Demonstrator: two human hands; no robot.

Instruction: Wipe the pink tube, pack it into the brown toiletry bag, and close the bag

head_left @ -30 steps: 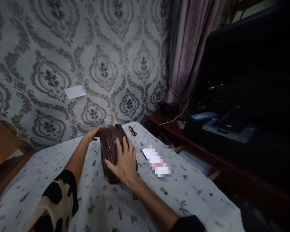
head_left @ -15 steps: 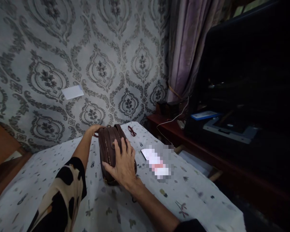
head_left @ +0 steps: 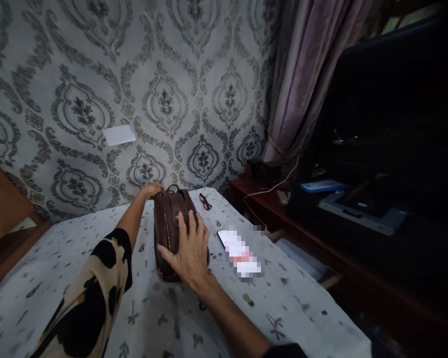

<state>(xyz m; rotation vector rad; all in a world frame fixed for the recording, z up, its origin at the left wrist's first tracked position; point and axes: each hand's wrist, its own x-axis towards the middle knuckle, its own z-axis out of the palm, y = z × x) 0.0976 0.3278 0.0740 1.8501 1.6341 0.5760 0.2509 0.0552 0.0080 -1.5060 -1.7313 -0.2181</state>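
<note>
A dark brown zipped bag (head_left: 166, 238) stands on the patterned white tablecloth. My right hand (head_left: 189, 246) lies spread over its near right side, fingers apart and touching the leather. At the bag's far left corner is my left hand (head_left: 154, 190); its fingertips are hidden behind the bag, so its hold cannot be made out. A thin dark loop rises from the bag's top at the far end. To the right of the bag lies a phone (head_left: 241, 253) with a lit, blurred screen, and red-framed glasses (head_left: 205, 202) rest beyond it.
The bed-like covered surface (head_left: 302, 318) meets a patterned wall (head_left: 168, 99) with a white card (head_left: 118, 134) on it. On the right are a dark red shelf (head_left: 269, 204), a white cable, a blue-edged item (head_left: 323, 186) and a large dark screen. A purple curtain (head_left: 294, 89) hangs behind.
The view has shifted slightly. My left hand's wrist and knuckles show a little higher at the bag's far end, where the loop now stands up. My right hand stays spread on the bag.
</note>
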